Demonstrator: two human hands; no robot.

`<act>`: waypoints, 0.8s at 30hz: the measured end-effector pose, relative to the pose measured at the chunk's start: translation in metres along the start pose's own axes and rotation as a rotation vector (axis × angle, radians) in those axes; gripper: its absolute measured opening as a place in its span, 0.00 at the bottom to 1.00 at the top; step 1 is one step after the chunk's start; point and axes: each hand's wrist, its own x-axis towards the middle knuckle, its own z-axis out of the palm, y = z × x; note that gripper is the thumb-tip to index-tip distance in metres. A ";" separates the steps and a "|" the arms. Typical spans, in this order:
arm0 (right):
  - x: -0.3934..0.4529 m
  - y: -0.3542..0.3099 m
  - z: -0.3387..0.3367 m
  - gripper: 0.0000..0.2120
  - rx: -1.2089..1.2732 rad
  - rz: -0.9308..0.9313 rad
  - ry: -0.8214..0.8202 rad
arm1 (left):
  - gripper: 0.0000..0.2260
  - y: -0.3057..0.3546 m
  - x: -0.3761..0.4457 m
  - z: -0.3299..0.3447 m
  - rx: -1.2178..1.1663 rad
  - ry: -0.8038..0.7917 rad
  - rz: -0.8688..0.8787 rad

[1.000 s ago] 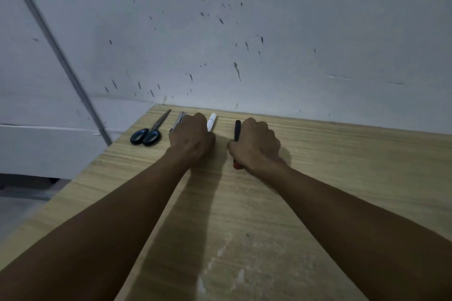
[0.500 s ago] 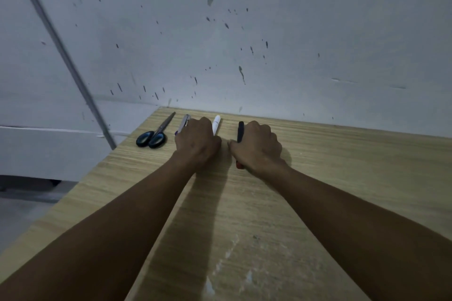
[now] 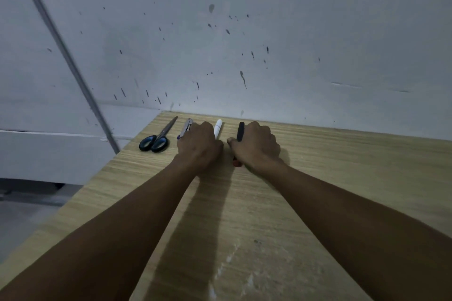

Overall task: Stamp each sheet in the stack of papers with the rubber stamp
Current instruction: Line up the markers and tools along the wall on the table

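Wooden table (image 3: 342, 178): both fists curled; right hand (image 3: 256, 148) grip pinches dark marker (image 3: 240, 131), pointing wallward.

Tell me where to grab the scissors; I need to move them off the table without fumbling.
Take the scissors by the dark looped handles, coming from the near side. The handles face the person while the closed blades point at the wall, and the pair lies flat beside the left hand, apart from it.

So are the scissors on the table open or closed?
Closed: the scissors lie flat on the table, blades together in one line, handle loops side by side.
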 end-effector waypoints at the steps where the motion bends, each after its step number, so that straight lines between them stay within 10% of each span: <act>1: -0.001 0.001 -0.002 0.14 0.016 0.003 -0.002 | 0.17 0.000 -0.001 -0.001 0.002 -0.003 -0.002; 13: -0.076 0.046 -0.070 0.20 -0.106 0.024 0.009 | 0.13 0.028 -0.065 -0.035 -0.059 0.187 0.042; 24: -0.206 0.170 -0.170 0.17 -0.144 0.003 0.069 | 0.04 0.133 -0.207 -0.013 -0.506 0.092 0.539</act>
